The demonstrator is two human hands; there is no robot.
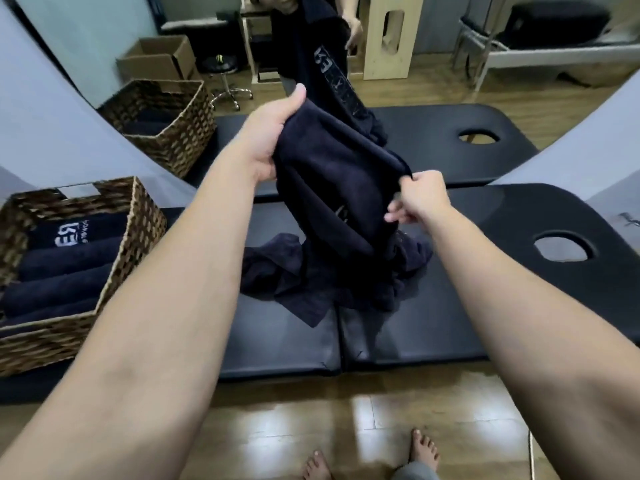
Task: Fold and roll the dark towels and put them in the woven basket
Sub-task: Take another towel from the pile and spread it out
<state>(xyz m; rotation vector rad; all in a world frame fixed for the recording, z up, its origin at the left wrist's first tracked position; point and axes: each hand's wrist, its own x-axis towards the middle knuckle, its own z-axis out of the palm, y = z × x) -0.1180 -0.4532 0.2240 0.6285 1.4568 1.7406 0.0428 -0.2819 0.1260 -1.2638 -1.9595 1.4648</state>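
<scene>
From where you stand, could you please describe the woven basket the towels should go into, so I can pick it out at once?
Start at the black padded massage table in front of you and follow it to its left end. The woven basket sits there, holding rolled dark towels. A similar basket stands farther back, but only the near one shows a towel with a white logo.

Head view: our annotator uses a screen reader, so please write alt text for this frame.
Two bare hands, left hand and right hand, hold up a dark towel above a black padded table. A woven basket at the left holds rolled dark towels.
</scene>
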